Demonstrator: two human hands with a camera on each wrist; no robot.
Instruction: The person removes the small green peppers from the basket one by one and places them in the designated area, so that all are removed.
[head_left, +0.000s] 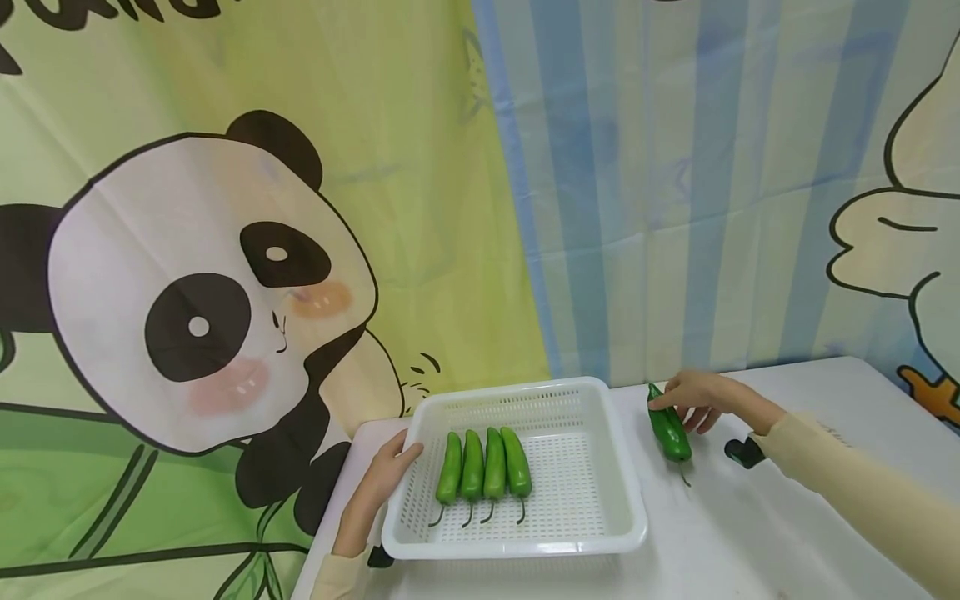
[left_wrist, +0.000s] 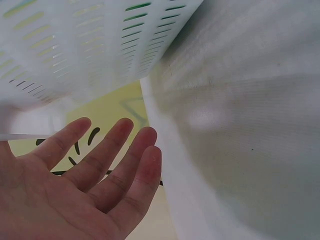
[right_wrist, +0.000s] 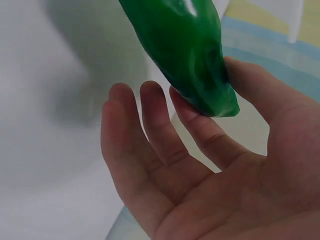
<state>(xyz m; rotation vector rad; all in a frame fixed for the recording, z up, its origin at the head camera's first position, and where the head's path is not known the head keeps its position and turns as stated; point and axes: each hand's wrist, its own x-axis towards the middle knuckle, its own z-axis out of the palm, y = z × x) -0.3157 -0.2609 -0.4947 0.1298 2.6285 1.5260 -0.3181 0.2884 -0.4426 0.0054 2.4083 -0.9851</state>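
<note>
A dark green pepper (head_left: 670,429) is pinched near its upper end by my right hand (head_left: 701,398), right of the basket. In the right wrist view, thumb and index finger hold the tip of the pepper (right_wrist: 185,55); the other fingers of the hand (right_wrist: 200,165) curve loosely beside it. My left hand (head_left: 386,473) is at the left rim of the white basket (head_left: 517,548), thumb on the rim. From the left wrist view, the hand's (left_wrist: 95,185) fingers extend relaxed beside the basket's slotted wall (left_wrist: 100,45). Several lighter green peppers (head_left: 494,467) lie side by side in the basket's left half.
The white table (head_left: 750,533) extends right of the basket. Behind it hangs a cloth (head_left: 420,208) with a panda print on the left and blue stripes on the right. A dark band piece (head_left: 745,452) shows at the right wrist.
</note>
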